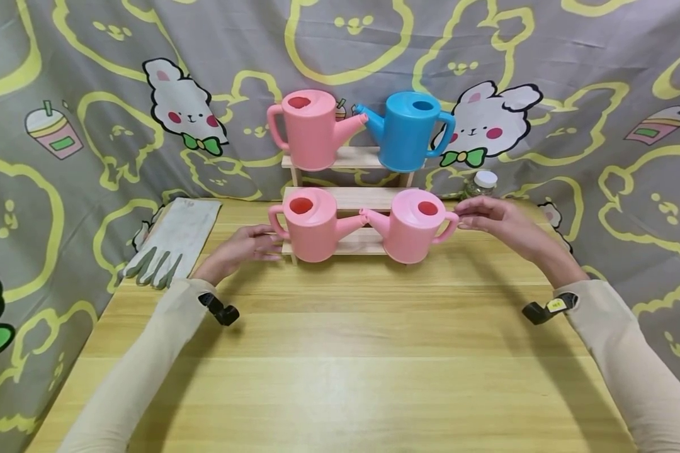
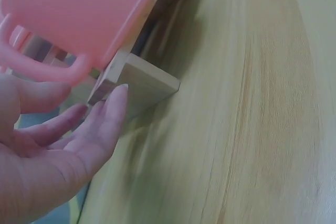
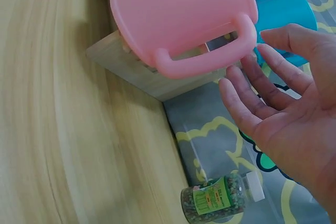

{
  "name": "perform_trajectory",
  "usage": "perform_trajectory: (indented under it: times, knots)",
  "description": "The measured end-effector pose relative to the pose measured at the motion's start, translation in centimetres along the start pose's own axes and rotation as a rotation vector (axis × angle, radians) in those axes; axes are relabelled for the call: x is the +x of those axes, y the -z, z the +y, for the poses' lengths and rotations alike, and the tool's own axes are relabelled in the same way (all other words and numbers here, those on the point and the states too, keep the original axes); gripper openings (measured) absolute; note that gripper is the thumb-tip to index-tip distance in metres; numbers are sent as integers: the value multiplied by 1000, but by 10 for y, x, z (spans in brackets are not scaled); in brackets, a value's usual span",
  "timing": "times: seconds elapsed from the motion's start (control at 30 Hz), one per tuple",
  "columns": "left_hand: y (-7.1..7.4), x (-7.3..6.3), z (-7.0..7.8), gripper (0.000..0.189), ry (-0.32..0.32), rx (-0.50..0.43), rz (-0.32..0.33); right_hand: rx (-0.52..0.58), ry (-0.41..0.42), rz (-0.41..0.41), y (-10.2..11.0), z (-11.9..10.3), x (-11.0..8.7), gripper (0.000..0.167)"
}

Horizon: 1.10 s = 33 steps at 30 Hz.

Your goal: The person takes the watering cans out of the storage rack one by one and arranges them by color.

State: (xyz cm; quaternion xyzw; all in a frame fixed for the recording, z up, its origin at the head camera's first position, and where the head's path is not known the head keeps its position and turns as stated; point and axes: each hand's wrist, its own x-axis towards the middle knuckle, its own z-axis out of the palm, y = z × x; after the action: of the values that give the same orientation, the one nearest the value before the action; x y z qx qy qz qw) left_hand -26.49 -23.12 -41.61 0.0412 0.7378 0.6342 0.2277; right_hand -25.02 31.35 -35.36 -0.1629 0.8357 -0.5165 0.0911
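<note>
Four small watering cans stand in pairs, spouts facing, on a wooden tiered rack [image 1: 351,198]. Up top are a pink can [image 1: 311,135] and a blue can [image 1: 403,135]; below are another pink can [image 1: 311,233] and a lighter pink can [image 1: 410,233]. My left hand [image 1: 240,246] is beside the rack's lower left end, under the lower left can's handle [image 2: 47,69], fingers loosely bent around nothing. Whether its fingertips touch the wood, I cannot tell. At the lower right can's handle [image 3: 210,61], my right hand [image 3: 294,103] has relaxed fingers spread close to it, without gripping.
Behind the rack's right side stands a clear jar [image 1: 481,184] with a white lid and small coloured grains. A pair of grey-white work gloves [image 1: 178,236] lies at the table's back left. Patterned curtain [image 1: 249,38] borders the wooden table [image 1: 340,352] at the back and sides.
</note>
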Motion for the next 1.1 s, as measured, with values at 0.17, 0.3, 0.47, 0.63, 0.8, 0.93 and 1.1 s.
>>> perform_trajectory:
  times: [0.17, 0.3, 0.47, 0.63, 0.8, 0.93, 1.1]
  knots:
    - [0, 1, -2, 48, 4, -36, -11, 33, 13, -29, -6, 6, 3, 37]
    - [0, 2, -4, 48, 17, -100, -33, 73, 38, -48, -9, 12, 5, 34]
    - [1, 5, -9, 52, 6, -151, -73, 54, 4, -21, -15, 15, 6, 35]
    - [0, 9, -12, 57, 15, -197, -77, 26, -28, 7, -18, 16, 5, 36]
    - [-4, 14, -11, 57, 41, -188, -46, 27, -19, 37, -16, 18, 3, 35]
    - [-6, 17, -10, 52, 52, -155, -22, 5, -3, 53, -13, 18, 5, 34]
    - [-5, 15, -6, 54, 54, -130, -19, -25, 24, 9, -11, 18, 10, 34]
